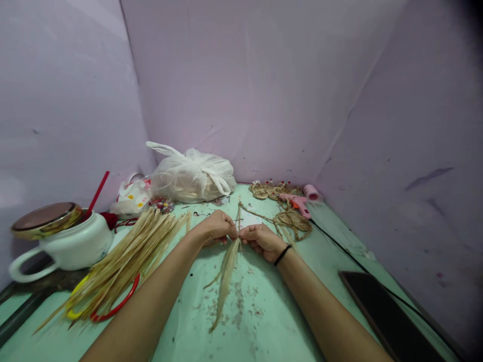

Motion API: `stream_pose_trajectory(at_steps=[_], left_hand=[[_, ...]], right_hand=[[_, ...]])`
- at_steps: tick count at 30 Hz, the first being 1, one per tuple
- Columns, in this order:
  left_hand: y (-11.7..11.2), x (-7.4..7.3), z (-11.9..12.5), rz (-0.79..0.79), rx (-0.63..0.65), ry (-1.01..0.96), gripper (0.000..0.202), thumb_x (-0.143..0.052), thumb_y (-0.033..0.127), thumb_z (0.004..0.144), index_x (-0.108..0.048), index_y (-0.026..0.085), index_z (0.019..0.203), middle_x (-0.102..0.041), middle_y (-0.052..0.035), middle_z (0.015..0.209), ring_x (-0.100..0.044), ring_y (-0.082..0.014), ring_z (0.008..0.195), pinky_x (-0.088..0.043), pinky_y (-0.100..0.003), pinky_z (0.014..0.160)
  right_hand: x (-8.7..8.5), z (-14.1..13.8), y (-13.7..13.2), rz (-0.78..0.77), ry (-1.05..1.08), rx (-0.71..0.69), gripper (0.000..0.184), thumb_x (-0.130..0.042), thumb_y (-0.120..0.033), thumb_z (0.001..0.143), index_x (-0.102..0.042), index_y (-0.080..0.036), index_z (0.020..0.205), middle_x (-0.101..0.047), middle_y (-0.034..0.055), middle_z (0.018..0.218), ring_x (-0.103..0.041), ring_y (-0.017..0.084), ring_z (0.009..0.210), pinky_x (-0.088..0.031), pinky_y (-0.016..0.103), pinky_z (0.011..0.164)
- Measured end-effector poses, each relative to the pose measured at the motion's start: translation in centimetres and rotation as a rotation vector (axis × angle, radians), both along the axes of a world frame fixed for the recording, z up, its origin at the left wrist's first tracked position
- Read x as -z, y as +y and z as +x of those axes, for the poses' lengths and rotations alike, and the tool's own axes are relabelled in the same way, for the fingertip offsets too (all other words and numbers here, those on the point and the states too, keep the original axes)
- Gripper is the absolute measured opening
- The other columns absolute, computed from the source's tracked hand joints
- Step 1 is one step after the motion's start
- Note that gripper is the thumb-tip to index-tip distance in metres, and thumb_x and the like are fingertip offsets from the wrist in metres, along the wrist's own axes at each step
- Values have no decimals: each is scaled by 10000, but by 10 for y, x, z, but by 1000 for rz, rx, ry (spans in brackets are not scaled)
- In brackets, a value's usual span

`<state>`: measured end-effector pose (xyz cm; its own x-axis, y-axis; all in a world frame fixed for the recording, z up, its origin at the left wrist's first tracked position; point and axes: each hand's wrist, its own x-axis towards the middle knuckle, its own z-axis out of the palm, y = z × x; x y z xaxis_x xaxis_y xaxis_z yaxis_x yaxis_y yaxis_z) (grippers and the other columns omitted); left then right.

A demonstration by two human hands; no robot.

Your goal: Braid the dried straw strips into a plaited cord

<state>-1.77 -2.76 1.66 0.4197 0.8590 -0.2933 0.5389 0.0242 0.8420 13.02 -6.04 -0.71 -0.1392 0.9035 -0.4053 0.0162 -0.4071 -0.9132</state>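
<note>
- Lilac cloth walls [264, 75]: matte, faintly creased, closing in three sides.
- Pale green bench [264, 322]: smooth painted top, scuffed, flecked with chaff and crumbs.
- Dark flat slab [388, 311]: glossy, near the right edge, with a black cord running along behind it.
- Loose heap of long tan straw strips [124, 261]: stiff and flat, fanned across red and yellow plastic rings [121, 304], left of the arms.
- White knotted plastic bag [192, 176]: thin, crinkled, against the back wall.
- White ceramic pot with handle [71, 244]: glazed, with a gold-rimmed lid [45, 218] tilted on top.
- Left hand [217, 227] and right hand [260, 239]: meet at bench centre with knuckles almost touching. Fingers of both are closed narrow, pinching the upper end of the straw bundle [226, 274].
- The straw bundle: slim, pale, papery strands. The gripped end is lifted and the tails splay down towards the camera onto the bench.
- Step in hand, as I read it: gathering or twisting the strands at the pinch point. Any further turn calls for one pinch held firm while the other works, because dry strips look prone to splitting.
- Coils of brown jute cord [292, 219]: rough and fibrous, behind the right hand.
- Pink plastic glue gun [298, 202]: lies on the coils.
- Black wristband [282, 255]: on the right wrist.
</note>
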Motion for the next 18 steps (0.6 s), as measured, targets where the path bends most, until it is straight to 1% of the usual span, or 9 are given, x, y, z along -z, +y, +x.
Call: stream_pose_trajectory(at_steps=[2, 4, 8, 10, 14, 18], left_hand=[[-1, -1, 1, 32, 29, -4, 64, -573, 151, 502, -571, 130, 563, -457, 35, 401, -435, -86, 384, -297, -178, 371], [-2, 0, 2, 61, 44, 22, 65, -568, 136, 497, -573, 131, 561, -453, 35, 397, -426, -86, 380, -299, -180, 371], [0, 4, 3, 110, 30, 46, 81, -536, 121, 503, -593, 120, 560, -449, 26, 384, -412, -84, 371, -292, -181, 367], [2, 7, 3, 125, 31, 28, 100, -524, 122, 506, -604, 114, 565, -460, 19, 392, -422, -88, 379, -307, -186, 377], [4, 10, 2, 115, 50, -4, 104, -513, 119, 504, -601, 110, 560, -470, 14, 403, -431, -93, 382, -327, -195, 388], [2, 7, 2, 76, 31, -11, 95, -502, 104, 505, -585, 112, 551, -460, 23, 398, -421, -82, 374, -312, -185, 382]], right_hand=[[0, 0, 0, 3, -10, 5, 16, -555, -133, 578, -549, -128, 565, -462, -53, 379, -197, 13, 286, -53, 194, 320], [0, 0, 0, 7, -22, -2, 46, -550, -144, 586, -533, -130, 545, -432, -57, 364, -183, 13, 285, -51, 195, 319], [0, 1, 1, 6, -50, -41, 146, -539, -180, 618, -488, -138, 488, -293, -84, 310, -145, 17, 283, -38, 196, 324], [1, 2, 1, 2, -48, -56, 182, -531, -201, 644, -477, -141, 481, -255, -90, 302, -138, 20, 284, -39, 195, 325], [1, 3, 1, 0, -38, -71, 231, -529, -249, 686, -471, -143, 489, -236, -93, 304, -121, 22, 288, -39, 197, 324], [1, 3, 1, -12, -39, -75, 248, -516, -261, 711, -471, -143, 498, -218, -95, 305, -118, 23, 286, -34, 198, 327]])
